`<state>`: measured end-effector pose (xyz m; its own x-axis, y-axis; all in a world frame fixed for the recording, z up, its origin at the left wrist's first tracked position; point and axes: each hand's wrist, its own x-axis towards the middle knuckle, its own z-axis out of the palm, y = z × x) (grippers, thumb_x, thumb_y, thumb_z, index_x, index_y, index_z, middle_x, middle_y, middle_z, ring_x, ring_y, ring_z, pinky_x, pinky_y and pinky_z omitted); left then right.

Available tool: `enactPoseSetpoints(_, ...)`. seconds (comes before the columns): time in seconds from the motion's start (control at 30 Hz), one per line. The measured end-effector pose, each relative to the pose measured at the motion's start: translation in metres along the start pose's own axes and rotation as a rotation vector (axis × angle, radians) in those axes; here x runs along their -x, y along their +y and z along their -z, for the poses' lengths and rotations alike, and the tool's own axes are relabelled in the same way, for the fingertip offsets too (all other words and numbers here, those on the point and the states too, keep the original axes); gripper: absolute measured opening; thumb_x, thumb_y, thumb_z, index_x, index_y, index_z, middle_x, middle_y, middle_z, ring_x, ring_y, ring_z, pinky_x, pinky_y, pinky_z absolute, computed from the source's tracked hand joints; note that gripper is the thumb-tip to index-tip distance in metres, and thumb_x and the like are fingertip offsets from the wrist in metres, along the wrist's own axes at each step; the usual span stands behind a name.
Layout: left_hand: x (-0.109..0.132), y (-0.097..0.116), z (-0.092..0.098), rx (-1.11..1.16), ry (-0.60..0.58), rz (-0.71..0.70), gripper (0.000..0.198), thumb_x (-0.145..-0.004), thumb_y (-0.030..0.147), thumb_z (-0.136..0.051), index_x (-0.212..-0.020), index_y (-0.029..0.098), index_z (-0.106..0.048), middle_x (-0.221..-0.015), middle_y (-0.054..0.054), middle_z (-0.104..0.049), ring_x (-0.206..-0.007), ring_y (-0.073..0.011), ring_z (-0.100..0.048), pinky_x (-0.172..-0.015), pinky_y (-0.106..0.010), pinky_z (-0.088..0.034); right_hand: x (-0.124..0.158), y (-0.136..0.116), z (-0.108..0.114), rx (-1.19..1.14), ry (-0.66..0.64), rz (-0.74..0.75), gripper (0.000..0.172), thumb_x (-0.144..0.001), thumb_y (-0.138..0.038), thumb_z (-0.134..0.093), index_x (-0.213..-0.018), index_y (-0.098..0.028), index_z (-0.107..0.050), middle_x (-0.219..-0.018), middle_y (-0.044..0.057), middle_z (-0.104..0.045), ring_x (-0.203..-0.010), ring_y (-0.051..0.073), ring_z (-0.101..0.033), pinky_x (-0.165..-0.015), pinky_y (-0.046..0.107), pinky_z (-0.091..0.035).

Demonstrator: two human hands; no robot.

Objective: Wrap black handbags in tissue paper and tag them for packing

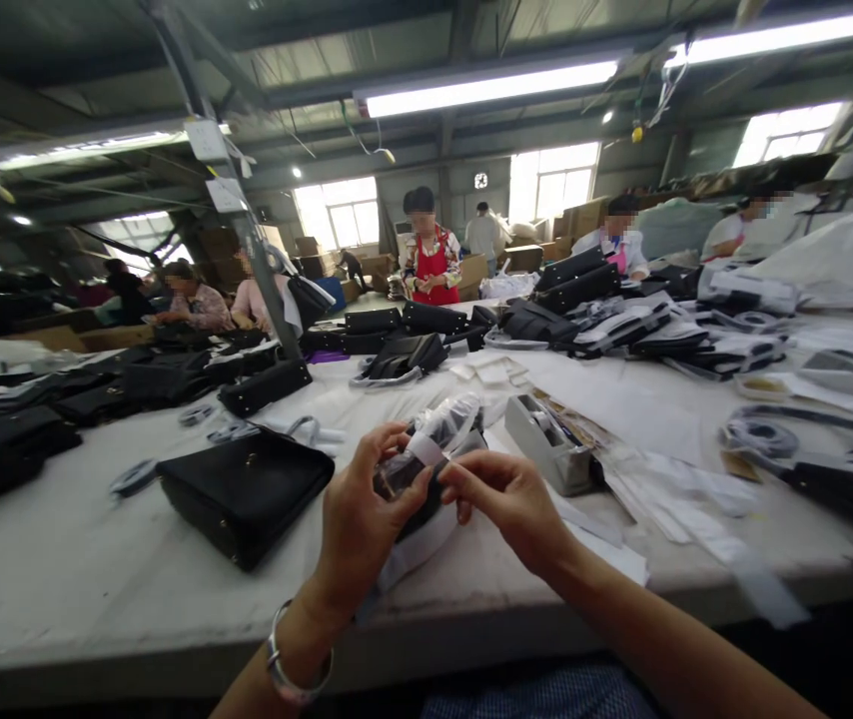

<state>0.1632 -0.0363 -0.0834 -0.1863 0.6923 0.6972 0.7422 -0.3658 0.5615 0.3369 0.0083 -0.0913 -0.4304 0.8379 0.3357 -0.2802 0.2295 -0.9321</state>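
Observation:
My left hand [367, 504] is closed around a bundle wrapped in clear plastic [454, 421], which looks like a coiled dark strap with a white band across it. Thumb and fingertips of my right hand [505, 491] pinch together at the bundle's near right edge, touching a small dark part there. What exactly sits between those fingertips is hidden. Below the hands, a pale wrapped strip [426, 549] rests near the table edge. Left of my left hand lies a black handbag [243, 489] with small metal studs.
A grey open box [546, 447] stands right of the hands, beside white paper strips [666, 499]. Black bags [404, 355] and wrapped handles [760, 434] cover much of the white table [97, 589]. A metal post [266, 280] rises at left. Several people work beyond.

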Motion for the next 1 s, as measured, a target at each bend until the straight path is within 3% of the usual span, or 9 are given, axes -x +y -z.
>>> enactPoseSetpoints(0.23,0.004,-0.001,0.0,-0.038,0.033,-0.142,0.048,-0.082,0.027,-0.073,-0.126,0.032,-0.055,-0.112,0.002,-0.072,-0.097,-0.0154,-0.071,-0.086,-0.024,-0.055,-0.008,0.008,-0.012,-0.035,0.04,-0.113,0.042,-0.081,-0.053,-0.073,-0.068,-0.013,-0.071,-0.056,0.0,-0.061,-0.047,0.007,-0.05,-0.047,0.02,-0.038)
enactPoseSetpoints(0.43,0.005,-0.004,0.004,-0.075,0.019,-0.235,0.047,-0.084,0.026,-0.071,-0.129,0.03,-0.056,-0.115,-0.002,-0.072,-0.094,-0.0163,-0.071,-0.079,-0.023,-0.057,-0.008,0.008,-0.007,0.092,-0.04,-0.086,0.041,-0.086,-0.053,-0.066,-0.074,-0.014,-0.073,-0.067,0.003,-0.068,-0.056,0.012,-0.059,-0.055,0.023,-0.047)
enactPoseSetpoints(0.57,0.007,0.0,0.009,-0.079,0.011,-0.173,0.05,-0.084,0.029,-0.073,-0.131,0.03,-0.055,-0.111,-0.003,-0.073,-0.094,-0.0181,-0.071,-0.079,-0.025,-0.057,-0.009,0.01,-0.003,0.187,-0.104,-0.007,0.025,-0.089,-0.038,-0.063,-0.09,-0.017,-0.076,-0.075,0.002,-0.071,-0.07,0.016,-0.064,-0.071,0.027,-0.051)
enactPoseSetpoints(0.63,0.008,0.003,0.01,-0.062,0.001,-0.122,0.052,-0.083,0.028,-0.073,-0.131,0.031,-0.054,-0.11,-0.001,-0.073,-0.093,-0.0177,-0.071,-0.077,-0.025,-0.057,-0.008,0.012,-0.003,0.232,-0.088,0.041,0.019,-0.088,-0.031,-0.062,-0.088,-0.018,-0.076,-0.073,0.001,-0.07,-0.073,0.017,-0.065,-0.073,0.028,-0.05)
enactPoseSetpoints(0.77,0.01,0.008,0.008,-0.008,-0.007,-0.082,0.052,-0.082,0.026,-0.073,-0.13,0.031,-0.054,-0.109,0.0,-0.072,-0.093,-0.0166,-0.071,-0.079,-0.025,-0.057,-0.006,0.015,-0.005,0.323,-0.001,0.041,0.02,-0.085,-0.03,-0.061,-0.076,-0.02,-0.074,-0.071,0.003,-0.071,-0.072,0.02,-0.064,-0.069,0.029,-0.049)
enactPoseSetpoints(0.87,0.011,0.01,0.006,0.019,-0.013,-0.076,0.051,-0.08,0.024,-0.073,-0.128,0.03,-0.055,-0.11,0.0,-0.072,-0.094,-0.0164,-0.07,-0.084,-0.026,-0.057,-0.007,0.018,-0.008,0.283,0.052,0.007,0.019,-0.082,-0.035,-0.064,-0.083,-0.019,-0.076,-0.076,0.004,-0.073,-0.075,0.024,-0.065,-0.071,0.031,-0.051)
enactPoseSetpoints(1.0,0.012,0.014,0.006,0.052,-0.025,-0.101,0.043,-0.079,0.02,-0.073,-0.12,0.029,-0.061,-0.112,0.0,-0.072,-0.1,-0.0171,-0.069,-0.091,-0.028,-0.055,-0.007,0.015,-0.017,0.079,0.079,-0.053,0.03,-0.076,-0.04,-0.071,-0.096,-0.019,-0.075,-0.092,0.007,-0.075,-0.093,0.028,-0.067,-0.085,0.037,-0.053)
